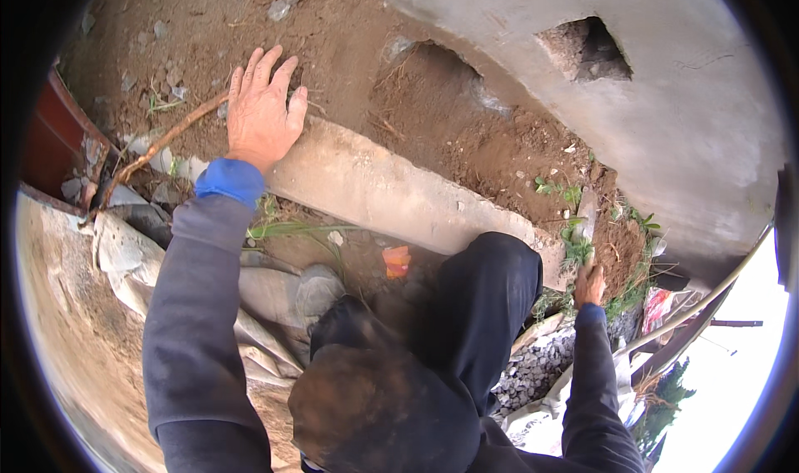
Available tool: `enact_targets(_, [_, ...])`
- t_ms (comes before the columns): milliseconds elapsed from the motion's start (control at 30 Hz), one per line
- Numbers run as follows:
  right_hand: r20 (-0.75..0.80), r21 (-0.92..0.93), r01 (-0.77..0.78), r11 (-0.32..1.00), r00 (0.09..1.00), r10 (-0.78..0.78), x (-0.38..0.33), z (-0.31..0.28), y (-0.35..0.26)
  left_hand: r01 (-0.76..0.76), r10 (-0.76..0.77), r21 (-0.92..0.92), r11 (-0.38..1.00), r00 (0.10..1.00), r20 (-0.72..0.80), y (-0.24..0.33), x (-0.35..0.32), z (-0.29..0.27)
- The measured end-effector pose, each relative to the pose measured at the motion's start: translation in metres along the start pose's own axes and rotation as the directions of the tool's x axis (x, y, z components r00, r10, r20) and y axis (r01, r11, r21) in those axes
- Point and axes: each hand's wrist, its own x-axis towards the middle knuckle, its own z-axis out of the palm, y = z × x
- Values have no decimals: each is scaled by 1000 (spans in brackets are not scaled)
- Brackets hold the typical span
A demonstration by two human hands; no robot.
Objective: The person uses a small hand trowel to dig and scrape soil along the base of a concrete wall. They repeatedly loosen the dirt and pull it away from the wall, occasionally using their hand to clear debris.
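Note:
My left hand (265, 113) is flat with its fingers stretched out, at the edge of the bare soil (333, 49) where a pale concrete slab (374, 182) begins. It holds nothing. A brown root or stick (171, 136) runs up to its wrist side. Far to the right, my right hand (589, 283) is closed round the handle of a hand tool with a flat, narrow, greyish blade (587, 213). The blade points away from me, among green weeds (574, 244) and loose dirt at the slab's right end. Its tip is partly lost against the soil.
A grey wall (666, 115) with a broken hole (589, 49) rises at the far right. A hollow (437, 78) is dug in the soil. Gravel (533, 369) lies by my right arm, an orange scrap (397, 261) before my knees, a rusty metal piece (54, 140) at left.

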Motion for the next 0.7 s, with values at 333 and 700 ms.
enact_targets(333, [571,628,-11,778,686,-451,-35,-164,-216,41,-40,-7,999,989,146,8,-15,-12])
enact_targets(700, [391,-94,689,719,690,-609,75,55,-465,30,-21,-98,995,996,92,7,-17,-15])
